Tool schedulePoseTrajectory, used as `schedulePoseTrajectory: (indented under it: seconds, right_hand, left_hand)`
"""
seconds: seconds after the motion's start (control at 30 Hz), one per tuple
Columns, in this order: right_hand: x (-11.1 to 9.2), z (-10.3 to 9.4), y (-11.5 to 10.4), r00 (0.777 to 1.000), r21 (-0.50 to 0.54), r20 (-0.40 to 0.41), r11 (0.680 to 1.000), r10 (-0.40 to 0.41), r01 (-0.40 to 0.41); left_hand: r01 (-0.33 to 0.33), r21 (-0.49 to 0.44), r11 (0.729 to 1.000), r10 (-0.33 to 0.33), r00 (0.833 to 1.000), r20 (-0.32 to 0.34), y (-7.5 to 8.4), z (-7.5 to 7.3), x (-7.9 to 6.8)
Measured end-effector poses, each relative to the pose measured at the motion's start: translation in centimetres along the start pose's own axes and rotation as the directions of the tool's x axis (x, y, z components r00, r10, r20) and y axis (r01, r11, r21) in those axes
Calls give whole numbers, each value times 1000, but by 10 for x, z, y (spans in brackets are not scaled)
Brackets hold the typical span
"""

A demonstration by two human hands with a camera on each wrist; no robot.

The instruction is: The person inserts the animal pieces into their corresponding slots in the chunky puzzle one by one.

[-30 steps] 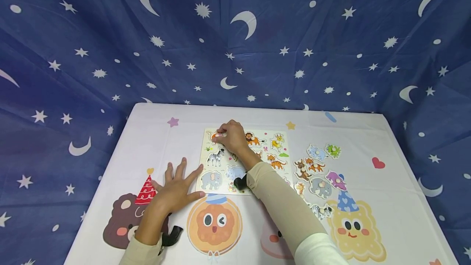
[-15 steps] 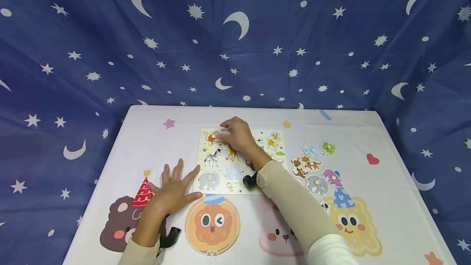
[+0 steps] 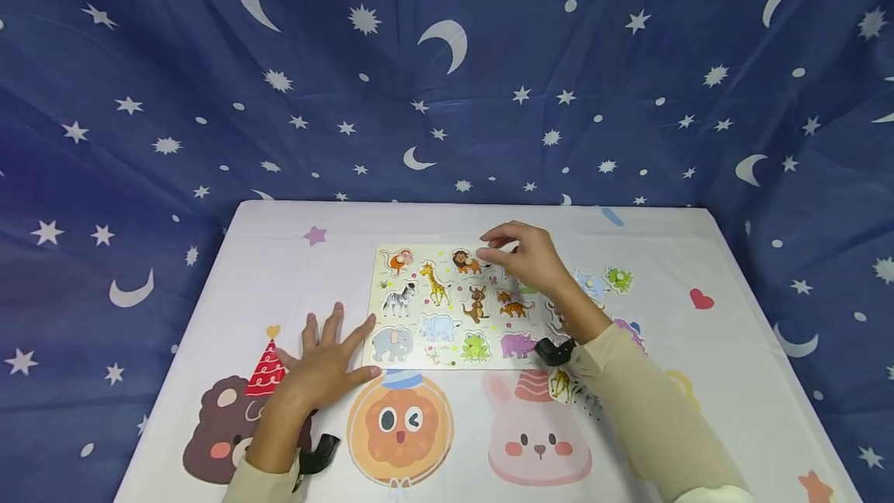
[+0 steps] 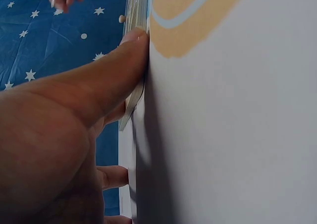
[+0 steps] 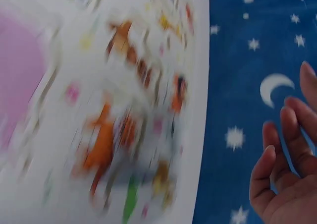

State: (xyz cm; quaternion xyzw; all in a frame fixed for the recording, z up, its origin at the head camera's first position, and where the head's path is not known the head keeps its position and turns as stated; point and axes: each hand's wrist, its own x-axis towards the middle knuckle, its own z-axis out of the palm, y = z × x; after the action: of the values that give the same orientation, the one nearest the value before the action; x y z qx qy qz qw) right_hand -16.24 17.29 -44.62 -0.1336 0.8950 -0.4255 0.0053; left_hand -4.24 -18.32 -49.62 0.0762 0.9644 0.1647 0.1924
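A peg puzzle board with animal pictures lies on the table. My left hand is spread flat at its left end. In the left wrist view the left thumb touches the board's edge. My right hand hovers over the board's upper right corner, fingers loosely bent. The right wrist view shows nothing in the right hand. A monkey piece and a lion piece, both with small knobs, sit in the board's top row. The hand hides the picture at the top right.
Several loose animal pieces lie right of the board, partly behind the right arm. Among them are a frog piece, a blue rhino piece and a giraffe piece. A blue star-patterned curtain hangs behind the table.
My right hand has left the monkey piece at the board's upper left and moved right across the top row. The left hand stays at the board's edge. The head view shifts slightly.
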Motion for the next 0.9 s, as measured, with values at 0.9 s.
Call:
schedulePoseTrajectory:
  seconds: [0.9]
  right_hand:
    - [-101,-69,102,986,-76,23,984,163,-161]
  left_hand:
    - [4,-10,1000,-4,1000,-18,0,-1,0]
